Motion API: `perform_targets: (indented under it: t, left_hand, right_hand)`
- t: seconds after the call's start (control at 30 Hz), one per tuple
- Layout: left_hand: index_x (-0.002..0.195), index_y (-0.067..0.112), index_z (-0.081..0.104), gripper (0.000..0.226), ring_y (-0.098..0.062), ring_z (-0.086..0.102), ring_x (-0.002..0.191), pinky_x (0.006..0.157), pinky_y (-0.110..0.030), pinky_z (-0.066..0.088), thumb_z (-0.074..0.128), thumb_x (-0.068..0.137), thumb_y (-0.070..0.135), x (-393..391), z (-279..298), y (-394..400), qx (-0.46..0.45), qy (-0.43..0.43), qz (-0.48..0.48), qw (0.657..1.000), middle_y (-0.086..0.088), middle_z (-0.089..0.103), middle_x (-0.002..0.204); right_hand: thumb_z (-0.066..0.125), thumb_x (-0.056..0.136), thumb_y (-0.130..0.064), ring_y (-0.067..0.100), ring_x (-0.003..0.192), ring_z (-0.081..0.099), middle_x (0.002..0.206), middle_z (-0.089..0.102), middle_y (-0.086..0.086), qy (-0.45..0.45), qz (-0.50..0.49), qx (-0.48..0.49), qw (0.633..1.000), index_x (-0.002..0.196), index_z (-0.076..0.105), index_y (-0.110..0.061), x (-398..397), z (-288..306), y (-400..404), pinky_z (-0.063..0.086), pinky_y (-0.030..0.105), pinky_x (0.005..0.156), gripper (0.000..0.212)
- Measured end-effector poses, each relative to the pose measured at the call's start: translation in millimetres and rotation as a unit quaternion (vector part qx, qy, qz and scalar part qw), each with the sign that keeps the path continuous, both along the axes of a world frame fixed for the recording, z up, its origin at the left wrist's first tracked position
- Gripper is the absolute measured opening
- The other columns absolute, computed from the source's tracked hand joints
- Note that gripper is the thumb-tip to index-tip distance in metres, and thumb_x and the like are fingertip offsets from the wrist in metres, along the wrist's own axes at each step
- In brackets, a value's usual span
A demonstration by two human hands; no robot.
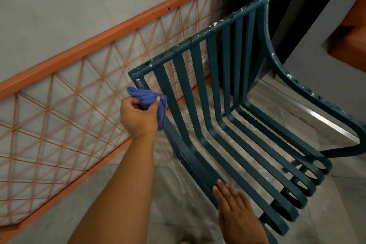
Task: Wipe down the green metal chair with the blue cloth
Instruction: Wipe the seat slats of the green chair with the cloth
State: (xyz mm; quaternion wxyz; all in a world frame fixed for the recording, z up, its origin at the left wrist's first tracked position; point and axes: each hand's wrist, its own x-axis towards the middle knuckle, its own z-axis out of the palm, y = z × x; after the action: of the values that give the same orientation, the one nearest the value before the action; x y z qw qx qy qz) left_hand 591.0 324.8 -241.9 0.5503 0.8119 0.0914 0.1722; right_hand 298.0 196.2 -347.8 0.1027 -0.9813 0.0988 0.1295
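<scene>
The green metal chair (pixel 223 93) fills the middle and right, built of flat curved slats with a square top rail flecked with white paint. My left hand (pixel 138 117) is closed around the bunched blue cloth (pixel 152 103), which presses against the left side bar of the backrest, just below the top corner. My right hand (pixel 235 210) lies flat with fingers together on the front left of the seat frame, holding nothing.
An orange frame with crossed orange cords (pixel 79 105) leans on the grey wall behind the chair's left side. The grey floor (pixel 178 214) below is dusty. A dark doorway and a metal threshold strip (pixel 326 123) lie at the right.
</scene>
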Motion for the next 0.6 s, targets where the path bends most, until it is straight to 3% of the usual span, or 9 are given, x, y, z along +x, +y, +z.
perform_targets:
  t: [0.07,0.13,0.17,0.23,0.3,0.37,0.43,0.5,0.6]
  left_hand:
    - [0.090,0.014,0.053,0.040,-0.004,0.056,0.067,0.062,-0.013,0.049,0.083,0.068,0.029,-7.4,-9.2,-1.0,0.008,0.055,-0.022,0.998,0.004,0.060,0.082]
    - [0.092,0.012,0.055,0.042,-0.008,0.061,0.071,0.065,-0.019,0.052,0.083,0.068,0.031,-17.6,-21.6,-1.9,0.014,0.093,-0.038,0.995,0.003,0.063,0.085]
    - [0.094,0.012,0.056,0.043,-0.010,0.063,0.074,0.066,-0.021,0.053,0.083,0.068,0.033,-21.7,-27.0,-2.7,0.015,0.096,-0.043,0.994,0.002,0.065,0.088]
    - [0.097,0.011,0.057,0.045,-0.011,0.064,0.078,0.066,-0.018,0.051,0.083,0.068,0.034,-27.2,-32.8,-6.2,0.021,0.095,-0.043,0.994,0.002,0.066,0.092]
    - [0.100,0.010,0.057,0.045,-0.010,0.064,0.079,0.065,-0.015,0.049,0.082,0.070,0.033,-28.9,-34.2,-8.1,0.013,0.100,-0.044,0.994,0.002,0.066,0.094]
    - [0.099,0.010,0.056,0.044,-0.008,0.064,0.076,0.064,-0.015,0.049,0.082,0.070,0.032,-26.9,-34.3,-8.2,-0.002,0.107,-0.045,0.993,0.002,0.066,0.091]
    - [0.095,0.009,0.056,0.044,-0.006,0.062,0.071,0.060,-0.015,0.049,0.083,0.069,0.031,-22.0,-32.8,-6.5,-0.010,0.105,-0.034,0.994,0.002,0.065,0.085]
    - [0.093,0.007,0.056,0.045,-0.008,0.062,0.068,0.061,-0.018,0.051,0.084,0.067,0.030,-13.5,-27.7,-3.8,-0.040,0.082,-0.022,0.996,0.000,0.064,0.084]
    - [0.093,0.006,0.055,0.046,-0.011,0.061,0.072,0.065,-0.021,0.052,0.085,0.066,0.029,6.5,-8.5,-0.2,-0.059,0.008,-0.007,0.998,-0.004,0.064,0.088]
  right_hand:
    - [0.008,0.099,-0.042,0.025,0.122,0.054,0.127,0.063,-0.001,-0.044,-0.020,0.025,0.999,0.130,0.043,-0.036,14.3,11.0,5.1,0.017,0.045,0.112,0.047]
    - [0.024,0.095,-0.042,0.024,0.123,0.053,0.129,0.061,0.001,-0.079,-0.029,0.058,0.995,0.122,0.048,-0.031,45.2,25.6,13.2,0.038,0.046,0.106,0.038]
    - [0.029,0.093,-0.040,0.024,0.127,0.050,0.136,0.055,0.002,-0.097,-0.031,0.077,0.992,0.128,0.046,-0.030,65.1,32.5,18.2,0.041,0.044,0.103,0.040]
    - [0.034,0.094,-0.027,0.021,0.142,0.025,0.155,0.025,0.001,-0.129,-0.019,0.109,0.985,0.147,0.025,-0.024,103.9,37.3,25.6,0.028,0.042,0.111,0.054]
    - [0.033,0.098,-0.011,0.014,0.146,-0.006,0.156,-0.011,-0.005,-0.110,0.015,0.152,0.982,0.150,-0.005,-0.024,132.8,31.7,27.8,0.009,0.037,0.119,0.066]
    - [0.034,0.093,0.003,0.010,0.145,-0.008,0.156,-0.019,-0.006,-0.065,0.018,0.185,0.980,0.147,-0.016,-0.022,144.1,29.3,27.5,0.006,0.028,0.119,0.078]
    - [0.036,0.090,0.007,0.009,0.146,-0.001,0.158,-0.017,-0.004,-0.058,0.015,0.185,0.981,0.142,-0.023,-0.020,147.1,23.0,27.6,0.010,0.021,0.116,0.083]
    - [0.037,0.091,0.004,0.011,0.146,0.007,0.160,-0.010,-0.004,-0.055,0.010,0.183,0.982,0.143,-0.023,-0.020,147.7,23.0,29.9,0.016,0.023,0.115,0.083]
    - [0.035,0.093,0.001,0.020,0.143,0.020,0.159,0.013,0.003,-0.052,-0.036,0.259,0.964,0.152,0.002,-0.019,151.0,36.9,31.2,0.023,0.030,0.114,0.071]
